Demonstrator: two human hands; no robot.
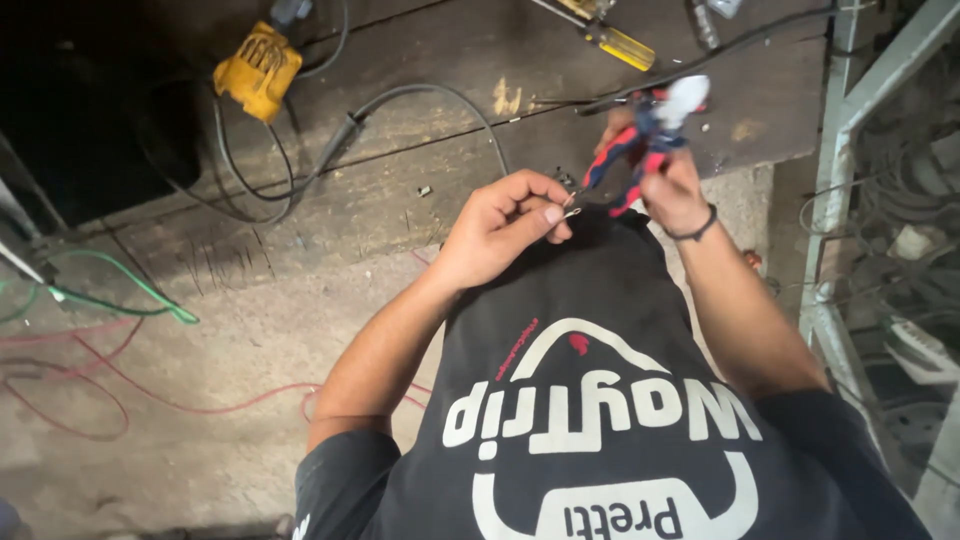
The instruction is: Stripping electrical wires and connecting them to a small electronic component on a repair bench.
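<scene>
Left hand (505, 222): pinches small metal piece (572, 211) | Right hand (668, 165): grips red-blue pliers (628, 152), nose at piece | Location: over wooden bench (420, 190) edge | Progress: mid-work, piece not released.

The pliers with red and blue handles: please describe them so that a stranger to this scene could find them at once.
Start at the dark wooden workbench above the person's black shirt. At its near edge, the right hand, which wears a dark wristband, grips the pliers. The screwdriver beyond has a plain yellow handle; only the pliers have red and blue handles.
</scene>
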